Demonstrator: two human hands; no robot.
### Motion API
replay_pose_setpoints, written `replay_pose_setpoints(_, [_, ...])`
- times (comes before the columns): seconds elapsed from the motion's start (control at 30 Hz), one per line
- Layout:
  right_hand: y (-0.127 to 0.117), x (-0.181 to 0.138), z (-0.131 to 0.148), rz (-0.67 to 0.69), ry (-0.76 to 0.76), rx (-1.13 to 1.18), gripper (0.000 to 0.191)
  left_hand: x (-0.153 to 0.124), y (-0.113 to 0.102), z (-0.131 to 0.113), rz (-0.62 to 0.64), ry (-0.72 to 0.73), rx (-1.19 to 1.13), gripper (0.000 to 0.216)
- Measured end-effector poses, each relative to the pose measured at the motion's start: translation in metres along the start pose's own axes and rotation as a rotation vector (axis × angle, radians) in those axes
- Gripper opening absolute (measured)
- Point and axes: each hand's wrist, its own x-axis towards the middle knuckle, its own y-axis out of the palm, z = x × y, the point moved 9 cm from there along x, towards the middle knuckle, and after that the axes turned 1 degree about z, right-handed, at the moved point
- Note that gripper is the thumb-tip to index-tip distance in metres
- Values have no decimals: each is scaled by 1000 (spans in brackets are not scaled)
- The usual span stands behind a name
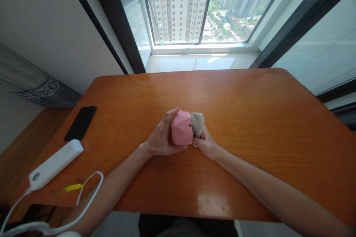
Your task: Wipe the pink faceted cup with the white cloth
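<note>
A pink faceted box-like object [181,130] stands on the orange wooden table [250,118] near its middle. My left hand [160,137] wraps around the object's left side and holds it. A small grey-white wad of cloth [197,122] is pressed against the object's right side. My right hand [205,142] grips that cloth from below, with its fingers closed around it.
A black phone [81,122] lies face down near the table's left edge. A white power strip [55,163] with a white cable [83,189] and a yellow tag sits in front of the phone. Windows and a sill stand beyond the table's far edge.
</note>
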Motion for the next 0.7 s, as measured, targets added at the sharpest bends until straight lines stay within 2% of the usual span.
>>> replay_pose_setpoints(0.3, [0, 2, 1, -12, -39, -11, 24, 0, 0, 1, -4, 4, 16, 129])
replay_pose_setpoints(0.5, [-3, 3, -4, -41, -8, -2, 23, -1, 0, 0, -17, 11, 19, 127])
replay_pose_setpoints(0.7, [-14, -4, -33, -64, 125, 74, 16, 0, 1, 0, -24, -8, 50, 124])
